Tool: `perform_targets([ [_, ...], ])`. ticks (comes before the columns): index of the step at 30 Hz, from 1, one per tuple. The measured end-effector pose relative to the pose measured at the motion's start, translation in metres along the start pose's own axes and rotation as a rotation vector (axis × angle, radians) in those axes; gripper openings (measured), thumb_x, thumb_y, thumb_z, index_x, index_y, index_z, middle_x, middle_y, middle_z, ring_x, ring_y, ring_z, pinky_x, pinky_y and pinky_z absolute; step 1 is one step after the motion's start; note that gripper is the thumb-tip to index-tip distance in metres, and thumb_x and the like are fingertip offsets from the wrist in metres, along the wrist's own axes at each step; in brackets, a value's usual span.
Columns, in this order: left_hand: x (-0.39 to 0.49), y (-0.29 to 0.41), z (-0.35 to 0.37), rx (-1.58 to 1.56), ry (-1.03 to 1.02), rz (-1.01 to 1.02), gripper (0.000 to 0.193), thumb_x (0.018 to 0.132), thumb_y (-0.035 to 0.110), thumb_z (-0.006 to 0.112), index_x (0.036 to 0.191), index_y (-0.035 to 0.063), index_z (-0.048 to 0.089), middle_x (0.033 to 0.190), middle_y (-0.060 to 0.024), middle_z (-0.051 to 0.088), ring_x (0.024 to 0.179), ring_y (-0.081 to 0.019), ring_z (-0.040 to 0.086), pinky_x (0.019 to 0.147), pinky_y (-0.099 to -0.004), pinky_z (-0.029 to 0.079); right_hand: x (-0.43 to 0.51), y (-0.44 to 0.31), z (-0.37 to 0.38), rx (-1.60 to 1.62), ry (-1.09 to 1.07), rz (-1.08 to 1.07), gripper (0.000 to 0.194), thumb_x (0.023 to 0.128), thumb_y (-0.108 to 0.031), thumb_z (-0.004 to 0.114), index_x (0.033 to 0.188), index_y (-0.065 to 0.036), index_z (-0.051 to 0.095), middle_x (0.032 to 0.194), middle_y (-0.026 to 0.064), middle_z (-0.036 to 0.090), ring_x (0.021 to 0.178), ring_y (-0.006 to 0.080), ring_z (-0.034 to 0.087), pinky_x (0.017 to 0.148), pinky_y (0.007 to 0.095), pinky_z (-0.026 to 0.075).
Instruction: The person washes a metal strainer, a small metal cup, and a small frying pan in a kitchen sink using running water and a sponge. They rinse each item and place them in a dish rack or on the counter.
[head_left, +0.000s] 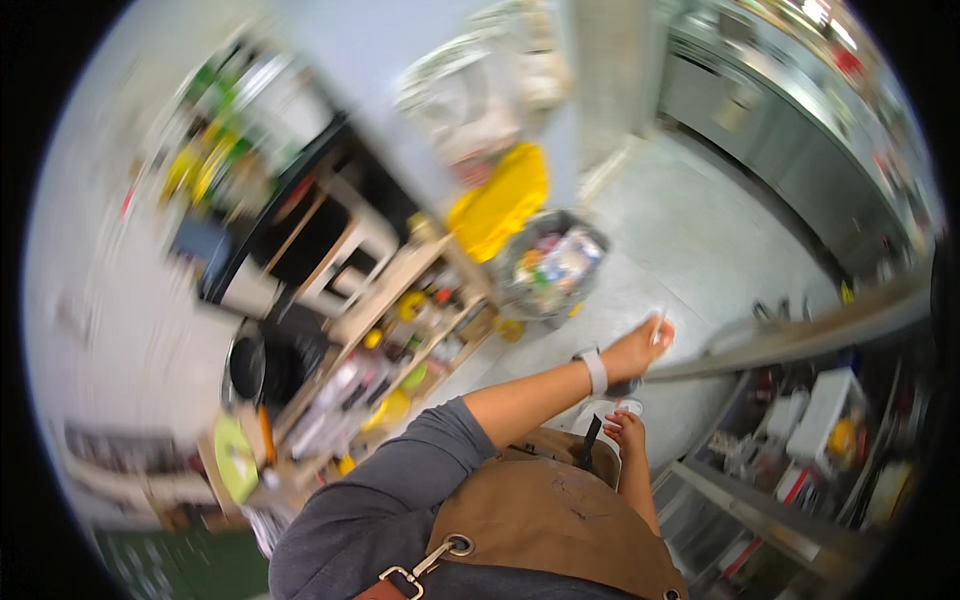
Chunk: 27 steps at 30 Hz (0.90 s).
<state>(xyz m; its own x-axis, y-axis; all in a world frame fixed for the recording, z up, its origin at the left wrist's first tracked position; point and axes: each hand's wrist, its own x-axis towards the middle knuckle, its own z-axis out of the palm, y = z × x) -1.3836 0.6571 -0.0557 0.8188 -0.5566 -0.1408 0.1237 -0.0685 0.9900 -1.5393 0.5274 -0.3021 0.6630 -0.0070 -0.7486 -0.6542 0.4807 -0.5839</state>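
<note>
My left hand (634, 354), with a watch (594, 370) on its wrist, is closed around a small white object (658, 327) that looks thin; blur hides what it is. Below it, my right hand (628, 430) hangs in front of the brown apron (551, 517) with its fingers apart and nothing seen in them. Beyond my left hand, a waste bin lined with a grey bag (512, 294) stands on the floor, holding wrappers and other rubbish. A yellow panel, perhaps its lid (506, 201), stands up behind the bin.
At left, a wooden shelf unit (390, 300) holds jars and packets, with a white rack (352, 262) above. Plastic bags (472, 97) hang on the wall. A steel counter (780, 142) stands at upper right; a metal shelf rack (750, 502) with boxes is at lower right.
</note>
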Motion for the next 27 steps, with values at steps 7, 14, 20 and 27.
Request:
perform_targets([
  [7,-0.286,-0.063,-0.122,-0.506,0.717,-0.127,0.022,0.085,0.01,0.058,0.104,0.0079,0.047,0.087,-0.0017,0.049,0.07,-0.0094,0.048,0.063,-0.0232,0.043,-0.129,0.019,0.226,-0.284,-0.765,0.058,0.023,0.093,-0.013,0.053,0.111,0.0,0.051,0.092,0.0098,0.061,0.077,0.0181,0.062,0.073,0.0291,0.052],
  [14,-0.412,-0.058,-0.134,-0.811,1.012,-0.002,0.04,0.073,-0.003,0.051,0.111,0.0048,0.045,0.099,-0.0063,0.046,0.094,-0.0174,0.05,0.08,-0.0302,0.044,-0.174,0.047,0.351,-0.924,-1.281,0.134,0.02,0.096,-0.017,0.049,0.11,-0.002,0.053,0.078,0.0027,0.057,0.062,0.0114,0.054,0.056,0.024,0.046],
  [20,-0.494,-0.084,-0.137,-0.685,0.996,-0.062,0.054,0.07,-0.016,0.035,0.12,-0.0003,0.05,0.121,-0.0127,0.053,0.11,-0.0226,0.056,0.089,-0.0287,0.045,-0.124,0.066,0.386,-1.189,-0.998,-0.298,0.019,0.093,-0.021,0.053,0.104,-0.007,0.06,0.067,0.0002,0.05,0.056,0.0114,0.045,0.051,0.0266,0.038],
  [27,-0.585,-0.137,-0.136,-0.497,1.639,-0.298,0.043,0.069,-0.012,0.035,0.098,0.0043,0.062,0.096,-0.0051,0.064,0.072,-0.0124,0.052,0.07,-0.0233,0.045,-0.027,0.069,0.49,-1.469,-0.543,-1.264,0.027,0.085,-0.011,0.056,0.112,-0.008,0.059,0.089,0.0169,0.059,0.083,0.0355,0.057,0.071,0.0422,0.047],
])
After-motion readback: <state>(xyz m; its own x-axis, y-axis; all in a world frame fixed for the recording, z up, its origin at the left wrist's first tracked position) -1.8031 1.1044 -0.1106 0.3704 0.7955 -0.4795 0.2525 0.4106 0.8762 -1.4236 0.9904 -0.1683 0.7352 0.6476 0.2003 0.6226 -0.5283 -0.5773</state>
